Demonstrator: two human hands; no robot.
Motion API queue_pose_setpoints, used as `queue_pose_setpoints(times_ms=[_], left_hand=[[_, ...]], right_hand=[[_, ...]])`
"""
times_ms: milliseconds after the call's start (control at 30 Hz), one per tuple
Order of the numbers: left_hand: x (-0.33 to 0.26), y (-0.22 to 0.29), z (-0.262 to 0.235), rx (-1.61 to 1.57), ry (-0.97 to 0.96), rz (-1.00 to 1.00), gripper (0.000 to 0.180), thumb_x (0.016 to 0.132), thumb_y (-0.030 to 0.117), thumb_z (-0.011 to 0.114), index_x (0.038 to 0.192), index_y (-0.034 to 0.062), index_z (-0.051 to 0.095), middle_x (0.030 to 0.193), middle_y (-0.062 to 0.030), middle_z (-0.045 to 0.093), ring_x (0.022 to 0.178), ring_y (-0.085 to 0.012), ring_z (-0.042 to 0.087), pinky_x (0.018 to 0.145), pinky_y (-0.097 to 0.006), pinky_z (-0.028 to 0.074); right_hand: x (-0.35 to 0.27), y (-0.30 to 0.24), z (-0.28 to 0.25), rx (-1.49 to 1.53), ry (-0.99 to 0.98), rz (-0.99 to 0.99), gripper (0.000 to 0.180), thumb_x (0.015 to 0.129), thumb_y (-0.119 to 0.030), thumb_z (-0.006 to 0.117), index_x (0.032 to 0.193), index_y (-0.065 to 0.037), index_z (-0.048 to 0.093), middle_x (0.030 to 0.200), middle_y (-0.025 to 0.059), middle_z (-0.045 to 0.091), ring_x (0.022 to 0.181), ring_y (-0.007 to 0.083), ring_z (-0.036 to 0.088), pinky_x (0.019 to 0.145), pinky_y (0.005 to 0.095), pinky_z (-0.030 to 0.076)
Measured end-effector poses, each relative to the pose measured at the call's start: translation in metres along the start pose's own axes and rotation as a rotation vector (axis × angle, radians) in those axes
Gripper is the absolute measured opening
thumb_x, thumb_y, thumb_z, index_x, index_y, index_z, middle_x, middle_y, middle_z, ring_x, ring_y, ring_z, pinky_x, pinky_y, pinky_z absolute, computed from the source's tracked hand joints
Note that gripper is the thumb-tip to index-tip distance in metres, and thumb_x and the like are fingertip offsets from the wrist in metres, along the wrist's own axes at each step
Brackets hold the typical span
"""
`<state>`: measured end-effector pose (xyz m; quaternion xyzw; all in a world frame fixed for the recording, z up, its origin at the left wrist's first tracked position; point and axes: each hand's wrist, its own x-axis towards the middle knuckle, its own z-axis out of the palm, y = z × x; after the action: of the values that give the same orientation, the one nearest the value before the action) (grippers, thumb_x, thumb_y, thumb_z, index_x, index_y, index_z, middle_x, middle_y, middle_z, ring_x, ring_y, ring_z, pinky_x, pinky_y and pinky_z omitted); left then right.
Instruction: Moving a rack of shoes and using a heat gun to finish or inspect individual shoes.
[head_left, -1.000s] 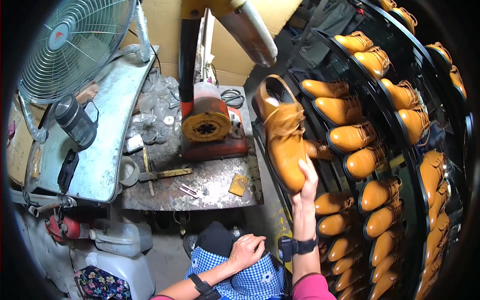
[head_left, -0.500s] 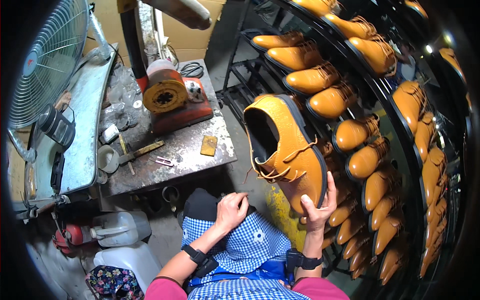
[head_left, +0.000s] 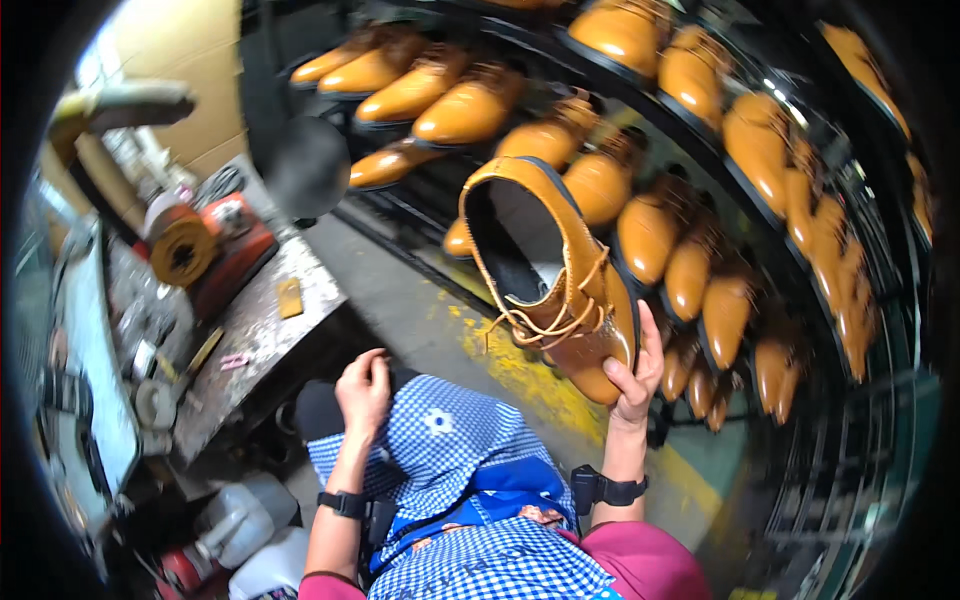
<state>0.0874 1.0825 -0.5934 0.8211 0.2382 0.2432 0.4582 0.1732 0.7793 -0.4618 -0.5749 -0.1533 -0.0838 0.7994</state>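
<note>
My right hand (head_left: pixel 634 378) grips a tan lace-up leather shoe (head_left: pixel 578 340) near its toe, thumb on the upper and fingers along the dark sole edge. The shoe is tilted, toe down toward me, its dark-lined opening facing up and left. Its laces (head_left: pixel 555 325) are tied and hang loosely over the front. Over by my knee, my left hand (head_left: pixel 362 393) is loosely closed, fingers curled, with nothing showing in it. A blue checked apron (head_left: pixel 480 420) covers my lap beside it.
Dark racks (head_left: pixel 660 95) with rows of similar tan shoes (head_left: pixel 468 108) stand ahead and to the right. At left, a worn metal table (head_left: pixel 290 335) bears a red machine (head_left: pixel 240 255) with a yellow wheel, a small yellow block (head_left: pixel 289 297) and clutter. Plastic jugs (head_left: pixel 250 520) sit at lower left.
The view has swung to the right, so table and machine now lie farther left. The shoe stays in my right hand and is turned somewhat, showing more of its opening. My left hand remains by my knee.
</note>
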Motion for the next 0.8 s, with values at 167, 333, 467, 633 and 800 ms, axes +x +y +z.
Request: queue_pose_setpoints(times_ms=[167,333,467,633,800], left_hand=[[0.001,-0.008,0.0,-0.076,-0.074,-0.068,0.019,0.089,0.012,0.054,0.099,0.0017,0.066,0.087,-0.0117,0.07,0.083,-0.0175,0.067,0.074,-0.028,0.051],[0.002,-0.004,0.001,-0.093,-0.104,-0.06,0.019,0.09,0.011,0.053,0.1,0.0007,0.066,0.087,-0.0108,0.07,0.082,-0.0154,0.066,0.074,-0.026,0.05],[0.001,0.001,0.001,-0.093,-0.108,-0.045,0.02,0.092,0.01,0.052,0.1,-0.0022,0.065,0.084,-0.0089,0.069,0.081,-0.0127,0.065,0.073,-0.024,0.049],[0.002,-0.006,0.001,-0.086,-0.106,-0.031,0.019,0.092,0.011,0.052,0.1,-0.0008,0.065,0.087,-0.012,0.069,0.083,-0.0163,0.067,0.075,-0.026,0.05],[0.002,-0.006,-0.001,-0.038,-0.095,-0.036,0.019,0.092,0.011,0.052,0.1,-0.0002,0.065,0.087,-0.0114,0.069,0.083,-0.016,0.067,0.075,-0.026,0.05]], right_hand=[[-0.023,-0.036,-0.061,-0.013,0.163,-0.015,0.083,0.058,-0.005,0.068,0.136,0.004,0.038,0.13,0.0141,0.05,0.118,0.0238,0.05,0.104,0.0341,0.034],[-0.068,-0.051,-0.139,-0.044,0.464,-0.123,0.085,0.065,-0.022,0.06,0.14,0.001,0.028,0.134,0.0149,0.042,0.125,0.03,0.042,0.107,0.04,0.032],[-0.108,-0.044,-0.197,0.072,0.705,-0.222,0.065,0.077,-0.018,0.057,0.136,-0.002,0.036,0.132,0.0136,0.046,0.121,0.0289,0.046,0.102,0.0407,0.037],[-0.097,-0.044,-0.23,0.037,0.933,-0.277,0.058,0.079,-0.015,0.057,0.133,-0.002,0.042,0.129,0.012,0.049,0.116,0.0262,0.05,0.097,0.0401,0.041],[-0.015,-0.067,-0.243,-0.047,0.975,-0.248,0.045,0.079,-0.015,0.061,0.122,-0.001,0.053,0.118,0.0095,0.056,0.107,0.0252,0.055,0.091,0.0388,0.045]])
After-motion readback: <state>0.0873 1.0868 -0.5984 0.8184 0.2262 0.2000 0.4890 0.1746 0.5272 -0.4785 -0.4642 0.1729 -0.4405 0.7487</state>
